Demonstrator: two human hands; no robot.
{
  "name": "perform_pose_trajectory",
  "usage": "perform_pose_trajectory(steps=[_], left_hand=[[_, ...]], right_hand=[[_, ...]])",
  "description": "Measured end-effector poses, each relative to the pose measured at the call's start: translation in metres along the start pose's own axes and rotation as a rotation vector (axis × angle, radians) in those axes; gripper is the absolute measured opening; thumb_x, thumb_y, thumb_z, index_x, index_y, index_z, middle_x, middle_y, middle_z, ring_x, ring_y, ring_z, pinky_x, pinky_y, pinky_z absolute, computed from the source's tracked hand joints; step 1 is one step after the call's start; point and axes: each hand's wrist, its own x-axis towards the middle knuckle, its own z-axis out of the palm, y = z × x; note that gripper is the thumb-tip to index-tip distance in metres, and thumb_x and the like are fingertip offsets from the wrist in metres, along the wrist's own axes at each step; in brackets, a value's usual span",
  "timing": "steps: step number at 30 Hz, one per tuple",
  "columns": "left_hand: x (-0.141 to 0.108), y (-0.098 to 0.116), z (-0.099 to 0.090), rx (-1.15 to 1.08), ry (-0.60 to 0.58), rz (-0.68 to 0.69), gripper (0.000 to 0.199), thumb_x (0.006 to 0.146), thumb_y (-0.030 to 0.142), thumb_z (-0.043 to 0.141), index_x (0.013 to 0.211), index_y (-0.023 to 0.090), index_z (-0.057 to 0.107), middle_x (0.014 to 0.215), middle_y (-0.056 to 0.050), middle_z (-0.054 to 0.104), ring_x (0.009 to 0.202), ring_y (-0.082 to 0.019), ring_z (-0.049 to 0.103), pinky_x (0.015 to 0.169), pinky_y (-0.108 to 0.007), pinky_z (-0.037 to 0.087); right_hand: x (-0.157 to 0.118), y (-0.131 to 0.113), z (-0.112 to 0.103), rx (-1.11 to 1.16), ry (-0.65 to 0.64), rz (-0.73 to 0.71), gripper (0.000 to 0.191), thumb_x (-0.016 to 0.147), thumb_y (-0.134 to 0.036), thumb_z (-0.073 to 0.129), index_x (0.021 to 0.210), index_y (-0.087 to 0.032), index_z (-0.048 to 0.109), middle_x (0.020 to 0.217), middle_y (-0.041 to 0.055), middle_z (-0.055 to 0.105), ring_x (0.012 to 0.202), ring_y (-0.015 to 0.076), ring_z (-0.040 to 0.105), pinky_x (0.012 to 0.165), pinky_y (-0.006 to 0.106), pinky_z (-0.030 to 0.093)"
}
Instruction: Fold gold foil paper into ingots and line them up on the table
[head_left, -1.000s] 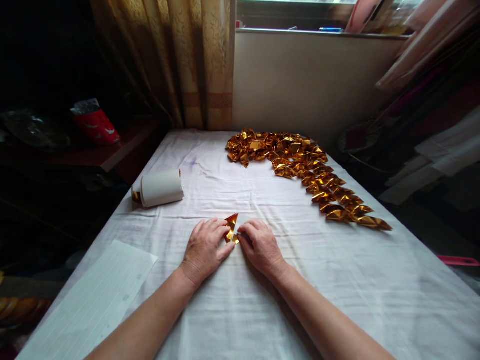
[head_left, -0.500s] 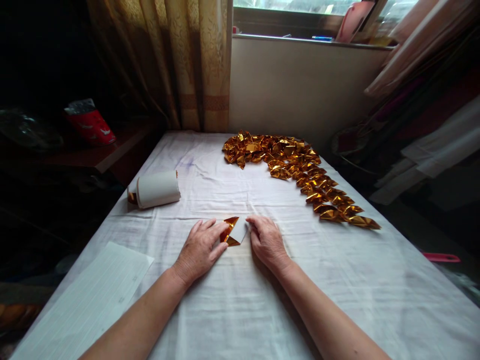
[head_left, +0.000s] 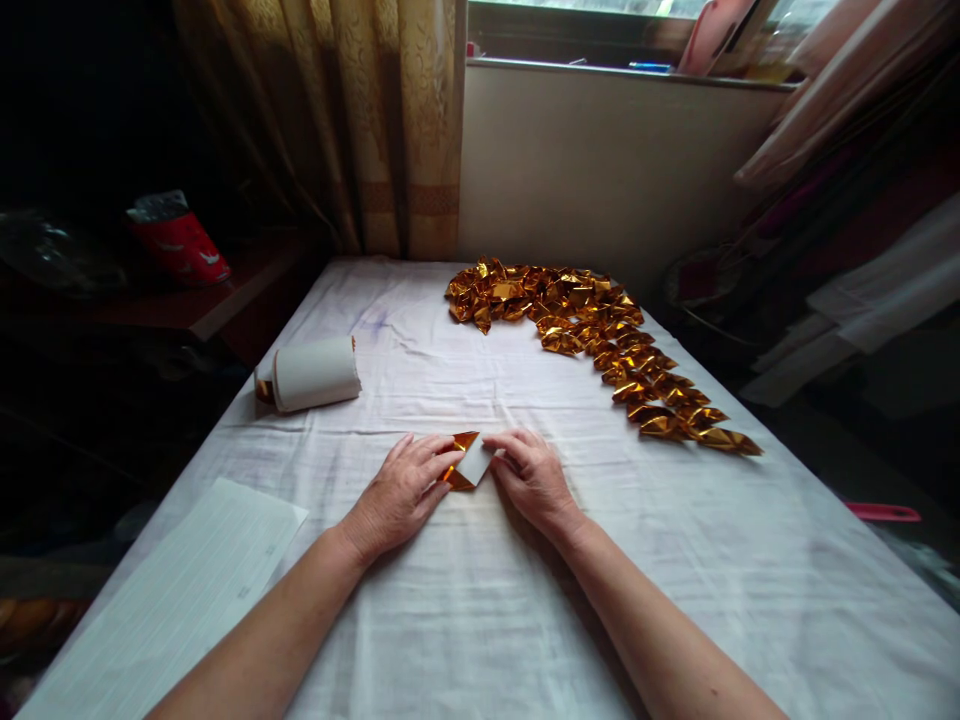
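Note:
A small piece of gold foil paper (head_left: pixel 473 464), white on its back, lies partly folded on the white cloth in front of me. Gold shows on its folded left edges and a white flap points right. My left hand (head_left: pixel 403 492) holds its left side down, fingers over the top and thumb at the lower edge. On the other side my right hand (head_left: pixel 534 482) is curled, thumb and forefinger pinching the paper's right corner. The fingers partly cover both ends of the paper.
A long chain of folded gold foil pieces (head_left: pixel 570 300) curves along the back and right. To the left are a white-backed roll (head_left: pixel 319 375) and a lined paper sheet (head_left: pixel 180 590) on the cloth. A red cup (head_left: pixel 184 248) stands on a side shelf.
My right hand has shifted slightly left, its fingertips now over the paper's right corner. My left fingers reach a little further over the paper. The view has tilted slightly.

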Motion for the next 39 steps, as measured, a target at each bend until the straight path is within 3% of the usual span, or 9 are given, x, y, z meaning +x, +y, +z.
perform_pose_trajectory(steps=[6,9,12,15,19,29,34,39], left_hand=[[-0.002,-0.007,0.000,0.089,0.189,0.040,0.032,0.091,0.018,0.056,0.122,0.025,0.058,0.133,-0.009,0.056,0.126,-0.025,0.049,0.109,-0.048,0.038],[-0.003,-0.014,-0.001,0.148,0.254,0.024,0.021,0.090,0.016,0.056,0.109,0.023,0.062,0.124,-0.008,0.060,0.116,-0.024,0.053,0.102,-0.045,0.043],[-0.003,-0.016,-0.005,0.173,0.227,0.033,0.010,0.091,0.017,0.056,0.092,0.023,0.065,0.105,-0.003,0.067,0.101,-0.021,0.057,0.092,-0.040,0.044],[-0.003,-0.013,-0.009,0.151,0.170,0.055,0.015,0.091,0.016,0.057,0.081,0.023,0.065,0.091,0.000,0.069,0.091,-0.019,0.059,0.088,-0.036,0.043],[-0.005,-0.007,-0.008,0.148,0.161,0.078,0.012,0.090,0.014,0.055,0.089,0.021,0.065,0.094,-0.003,0.069,0.093,-0.019,0.059,0.090,-0.036,0.044],[-0.004,0.009,-0.002,0.154,0.119,0.066,0.016,0.089,0.032,0.062,0.099,0.019,0.064,0.106,-0.006,0.068,0.100,-0.023,0.061,0.093,-0.040,0.046],[-0.004,0.005,-0.001,0.173,0.137,0.077,0.014,0.094,0.027,0.054,0.099,0.020,0.066,0.106,-0.005,0.069,0.101,-0.020,0.062,0.094,-0.038,0.047],[-0.005,-0.002,-0.004,0.165,0.130,0.159,0.018,0.098,0.025,0.048,0.100,0.023,0.067,0.109,-0.003,0.070,0.108,-0.019,0.062,0.106,-0.044,0.040]], right_hand=[[0.001,-0.005,-0.004,-0.224,0.050,-0.219,0.014,0.090,-0.023,0.061,0.095,-0.027,0.073,0.091,0.0034,0.067,0.084,0.0188,0.057,0.077,0.032,0.041],[-0.001,-0.014,-0.006,-0.266,0.082,-0.286,0.014,0.090,-0.025,0.061,0.086,-0.028,0.074,0.107,0.0056,0.067,0.097,0.0220,0.057,0.085,0.036,0.040],[-0.003,-0.021,-0.005,-0.237,0.041,-0.324,0.015,0.091,-0.025,0.059,0.083,-0.026,0.072,0.122,0.0068,0.063,0.111,0.0249,0.055,0.092,0.039,0.040],[-0.004,-0.022,-0.003,-0.152,-0.053,-0.353,0.014,0.093,-0.023,0.056,0.090,-0.025,0.070,0.117,0.0047,0.068,0.105,0.0210,0.060,0.089,0.036,0.043],[-0.002,-0.020,-0.001,-0.086,-0.102,-0.383,0.015,0.096,-0.021,0.052,0.099,-0.024,0.067,0.108,0.0040,0.073,0.096,0.0190,0.064,0.086,0.035,0.046],[-0.001,-0.012,-0.003,0.062,-0.118,-0.318,0.021,0.089,-0.012,0.056,0.104,-0.024,0.065,0.100,0.0040,0.074,0.095,0.0194,0.066,0.086,0.035,0.052],[0.002,-0.005,-0.008,0.091,-0.128,-0.346,0.013,0.090,-0.016,0.060,0.097,-0.025,0.066,0.101,0.0028,0.075,0.097,0.0193,0.066,0.088,0.035,0.052],[0.002,-0.003,-0.010,0.066,-0.101,-0.367,0.010,0.092,-0.022,0.059,0.092,-0.026,0.068,0.103,0.0018,0.075,0.098,0.0199,0.065,0.087,0.037,0.052]])
